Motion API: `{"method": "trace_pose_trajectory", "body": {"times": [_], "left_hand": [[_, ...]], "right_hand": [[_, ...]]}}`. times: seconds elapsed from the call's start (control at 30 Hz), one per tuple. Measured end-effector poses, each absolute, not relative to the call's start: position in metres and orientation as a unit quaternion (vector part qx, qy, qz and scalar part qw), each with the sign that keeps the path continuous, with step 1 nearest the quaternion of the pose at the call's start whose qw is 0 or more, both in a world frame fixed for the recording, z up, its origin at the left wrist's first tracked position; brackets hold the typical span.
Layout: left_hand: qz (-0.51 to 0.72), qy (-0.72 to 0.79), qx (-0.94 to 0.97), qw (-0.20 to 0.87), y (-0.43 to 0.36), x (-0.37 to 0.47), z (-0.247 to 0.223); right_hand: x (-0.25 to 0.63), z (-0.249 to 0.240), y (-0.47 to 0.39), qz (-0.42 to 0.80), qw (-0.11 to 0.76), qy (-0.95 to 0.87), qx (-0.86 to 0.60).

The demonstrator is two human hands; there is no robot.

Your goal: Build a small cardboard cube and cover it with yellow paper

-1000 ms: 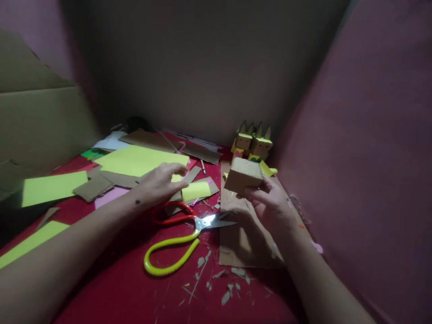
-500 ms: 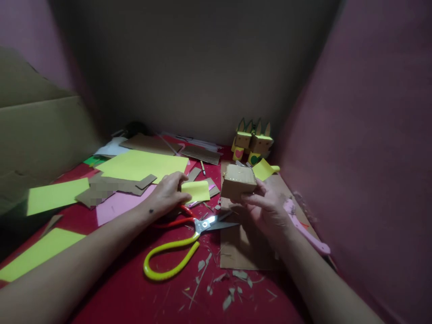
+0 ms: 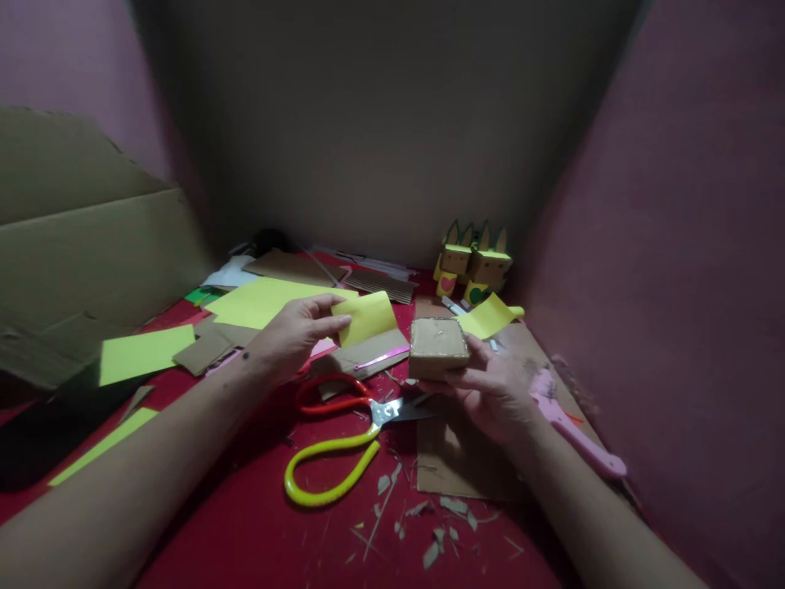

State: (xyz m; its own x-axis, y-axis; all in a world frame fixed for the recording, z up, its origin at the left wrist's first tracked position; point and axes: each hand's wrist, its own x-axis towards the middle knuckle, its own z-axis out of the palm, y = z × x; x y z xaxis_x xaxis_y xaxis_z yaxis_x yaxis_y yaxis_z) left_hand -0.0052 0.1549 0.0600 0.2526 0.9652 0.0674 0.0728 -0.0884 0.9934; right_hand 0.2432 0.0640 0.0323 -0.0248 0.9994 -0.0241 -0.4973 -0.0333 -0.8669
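Between thumb and fingers, my left hand [image 3: 300, 331] pinches a small yellow paper piece [image 3: 370, 319], raised a little above the table and tilted up. My right hand [image 3: 494, 388] grips a small cardboard box [image 3: 437, 343] from its right side, with the box's flat, rough-edged face turned up. Scissors [image 3: 383, 413] with one red and one yellow handle lie spread below and between my hands, their tips over a cardboard sheet [image 3: 459, 458]. Close to the yellow piece lie cardboard scraps and a thin pink strip [image 3: 381, 357].
Two cardboard animal figures with pointed ears [image 3: 475, 262] stand at the back right. A pink-handled tool [image 3: 576, 429] lies along the right side. Larger yellow sheets [image 3: 263, 298] and cardboard cover the left. Paper shavings [image 3: 438, 532] litter the red surface [image 3: 245, 523].
My left hand has lifted the yellow paper piece off the table, uncovering cardboard and a pink strip beneath. The box in my right hand has tipped slightly. The whole view has shifted a little.
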Motion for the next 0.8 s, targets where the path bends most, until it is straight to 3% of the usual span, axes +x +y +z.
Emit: {"method": "trace_pose_trajectory", "body": {"times": [0.47,0.8], "left_hand": [[0.408,0.332,0.504,0.685,0.118,0.003,0.075],[0.494,0.346,0.485,0.634,0.124,-0.005,0.084]], "right_hand": [[0.228,0.025,0.064,0.633,0.567,-0.386,-0.36],[0.229,0.029,0.062,0.619,0.562,-0.393,-0.384]]}}
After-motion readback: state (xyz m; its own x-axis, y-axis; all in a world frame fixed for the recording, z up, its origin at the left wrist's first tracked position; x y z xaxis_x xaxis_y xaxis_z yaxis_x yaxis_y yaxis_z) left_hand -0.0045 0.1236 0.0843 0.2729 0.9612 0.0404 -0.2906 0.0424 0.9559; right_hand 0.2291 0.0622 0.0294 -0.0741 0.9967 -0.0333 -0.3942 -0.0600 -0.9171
